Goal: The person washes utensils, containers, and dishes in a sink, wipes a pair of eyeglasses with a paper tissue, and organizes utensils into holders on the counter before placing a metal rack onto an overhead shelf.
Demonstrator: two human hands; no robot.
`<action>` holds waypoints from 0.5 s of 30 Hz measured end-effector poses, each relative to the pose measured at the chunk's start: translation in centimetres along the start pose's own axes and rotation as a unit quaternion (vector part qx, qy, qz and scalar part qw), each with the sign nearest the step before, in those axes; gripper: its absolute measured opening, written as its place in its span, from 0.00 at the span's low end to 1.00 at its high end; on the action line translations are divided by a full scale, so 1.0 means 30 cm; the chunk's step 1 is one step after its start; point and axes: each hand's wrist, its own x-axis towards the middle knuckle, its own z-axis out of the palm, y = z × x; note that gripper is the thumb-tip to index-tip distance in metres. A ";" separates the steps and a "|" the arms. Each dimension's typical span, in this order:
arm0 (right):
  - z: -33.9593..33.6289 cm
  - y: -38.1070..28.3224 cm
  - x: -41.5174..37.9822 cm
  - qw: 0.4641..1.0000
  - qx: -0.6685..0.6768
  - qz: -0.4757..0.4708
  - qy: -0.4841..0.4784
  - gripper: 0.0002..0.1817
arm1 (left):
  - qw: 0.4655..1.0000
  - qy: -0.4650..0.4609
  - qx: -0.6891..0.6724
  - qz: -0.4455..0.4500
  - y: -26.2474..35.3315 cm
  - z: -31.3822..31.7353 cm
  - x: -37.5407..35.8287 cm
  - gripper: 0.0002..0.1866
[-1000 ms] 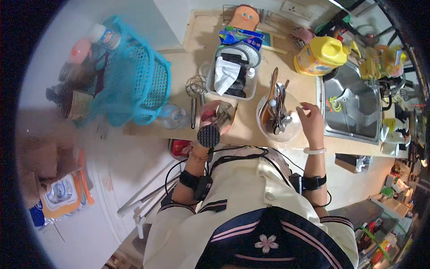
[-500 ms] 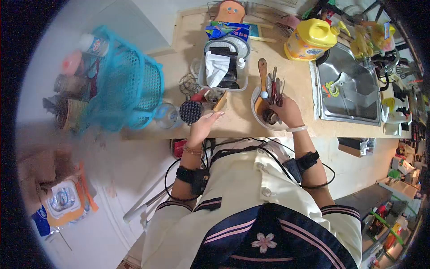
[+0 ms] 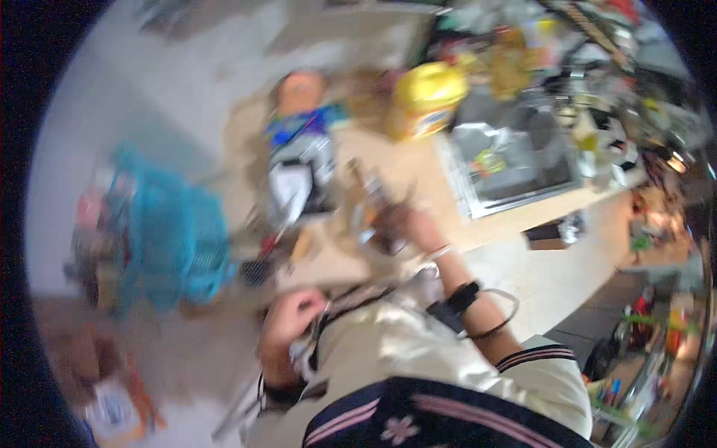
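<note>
The view is smeared by motion. My right hand is at the right side of a small tub on the counter. Its fingers look closed among the utensils standing in the tub; what exactly they grip is blurred. A wooden handle leans out at the back. My left hand is low by the counter's front edge, close to my body, apart from the tub. Its fingers look bent, but blur hides whether they hold anything. Nearest to it lies a black textured round head.
A blue plastic basket stands at the left. Behind the tub is a clear bin with dark items and a white cloth. A yellow jug stands beside the metal sink. A cardboard box sits below the counter.
The whole view has turned and blurred. My left hand has drawn back from the items on the counter toward my body. My right hand has stayed at the tub.
</note>
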 end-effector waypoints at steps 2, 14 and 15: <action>-0.057 -0.077 -0.020 0.991 0.109 0.075 0.016 0.17 | 0.999 -0.003 -0.005 -0.047 0.096 0.032 0.026 0.09; -0.035 -0.028 -0.009 0.995 0.062 -0.010 0.075 0.09 | 0.984 -0.056 -0.115 0.126 0.184 0.152 0.253 0.14; -0.034 -0.023 -0.003 0.995 0.062 -0.013 0.080 0.09 | 0.980 -0.061 -0.122 0.146 0.176 0.165 0.275 0.14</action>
